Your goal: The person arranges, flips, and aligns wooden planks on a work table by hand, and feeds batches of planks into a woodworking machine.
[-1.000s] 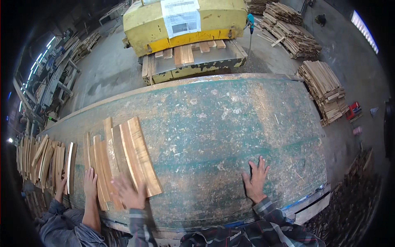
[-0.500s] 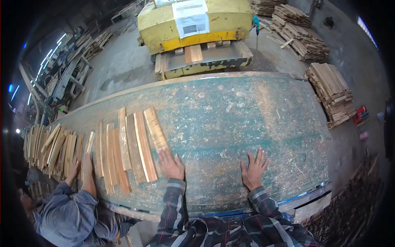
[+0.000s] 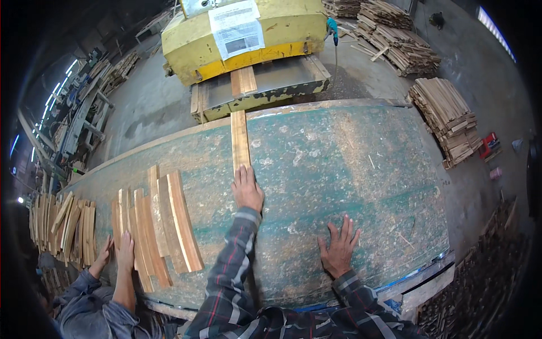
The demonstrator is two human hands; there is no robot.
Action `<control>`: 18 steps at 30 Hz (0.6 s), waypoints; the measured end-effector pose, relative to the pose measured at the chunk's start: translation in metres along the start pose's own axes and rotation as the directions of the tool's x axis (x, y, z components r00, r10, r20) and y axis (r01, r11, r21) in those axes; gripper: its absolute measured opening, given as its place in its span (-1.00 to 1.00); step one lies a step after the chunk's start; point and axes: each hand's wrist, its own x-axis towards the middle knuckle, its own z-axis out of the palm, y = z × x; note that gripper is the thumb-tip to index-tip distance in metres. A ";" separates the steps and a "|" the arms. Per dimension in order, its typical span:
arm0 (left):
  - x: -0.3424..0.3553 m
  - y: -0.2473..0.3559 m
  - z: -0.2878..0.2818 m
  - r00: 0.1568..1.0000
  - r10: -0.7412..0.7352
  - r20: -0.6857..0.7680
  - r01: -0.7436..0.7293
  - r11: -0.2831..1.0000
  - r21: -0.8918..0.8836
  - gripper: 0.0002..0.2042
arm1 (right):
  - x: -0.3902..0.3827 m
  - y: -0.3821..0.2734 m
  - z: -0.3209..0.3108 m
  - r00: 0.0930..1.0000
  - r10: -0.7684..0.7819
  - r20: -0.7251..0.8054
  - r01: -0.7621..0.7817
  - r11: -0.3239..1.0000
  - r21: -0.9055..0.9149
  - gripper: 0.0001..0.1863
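My left hand (image 3: 247, 187) lies flat, fingers outstretched, on the near end of a single light wooden strip (image 3: 240, 138) whose far end is at the back edge of the worn green tabletop (image 3: 316, 164). My right hand (image 3: 339, 246) rests spread on the bare tabletop to the right, holding nothing. To my left, several strips (image 3: 179, 220) lie loosely side by side. A co-worker's hands (image 3: 125, 248) touch the left part of that row, with a heap of more strips (image 3: 62, 226) beyond them.
A yellow machine (image 3: 243, 45) with a paper sheet on it stands past the table, a plank (image 3: 243, 82) inside its gap. Wood stacks (image 3: 443, 118) stand on the right floor, beside a red object (image 3: 488, 144). A co-worker in grey (image 3: 96, 308) is at lower left.
My left hand has moved rightward and forward, sliding the rightmost strip away from the row toward the back edge. My right hand stays spread on the table, having shifted slightly.
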 end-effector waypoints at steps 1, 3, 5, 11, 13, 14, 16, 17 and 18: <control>0.020 0.002 0.014 1.000 0.008 0.029 -0.008 1.000 0.009 -0.42 | 0.000 0.003 0.002 1.000 0.004 -0.012 -0.004 1.000 -0.007 -0.44; 0.057 0.003 0.032 0.998 0.023 0.057 -0.023 1.000 0.016 -0.43 | 0.000 0.002 -0.002 1.000 0.013 -0.014 -0.013 1.000 -0.019 -0.45; 0.088 0.004 0.051 0.998 0.031 0.051 -0.036 0.994 0.098 -0.46 | 0.000 0.000 -0.003 1.000 0.027 -0.009 -0.027 0.999 -0.027 -0.45; 0.166 -0.006 0.089 0.999 0.014 -0.037 -0.011 0.996 0.084 -0.49 | 0.000 -0.001 -0.004 1.000 0.011 -0.009 -0.012 0.995 -0.096 -0.47; 0.181 -0.002 0.088 0.999 -0.033 0.023 0.030 0.993 0.115 -0.48 | 0.001 0.000 -0.004 1.000 0.006 -0.024 -0.008 0.997 -0.080 -0.45; 0.179 0.000 0.086 0.998 -0.037 0.049 0.029 0.988 0.149 -0.46 | 0.001 0.001 -0.004 1.000 -0.003 -0.031 0.001 0.997 -0.083 -0.45; 0.154 0.004 0.079 0.998 -0.037 0.045 0.030 0.989 0.146 -0.45 | 0.002 0.006 -0.002 1.000 -0.002 -0.031 -0.001 0.997 -0.077 -0.44; 0.133 0.003 0.072 0.998 -0.034 0.054 0.026 0.989 0.148 -0.43 | 0.002 0.007 0.001 0.999 -0.015 -0.032 0.013 0.997 -0.076 -0.44; 0.105 0.004 0.063 0.999 -0.024 0.031 0.019 0.987 0.161 -0.42 | 0.003 0.008 0.004 0.999 -0.012 -0.044 0.009 0.997 -0.075 -0.43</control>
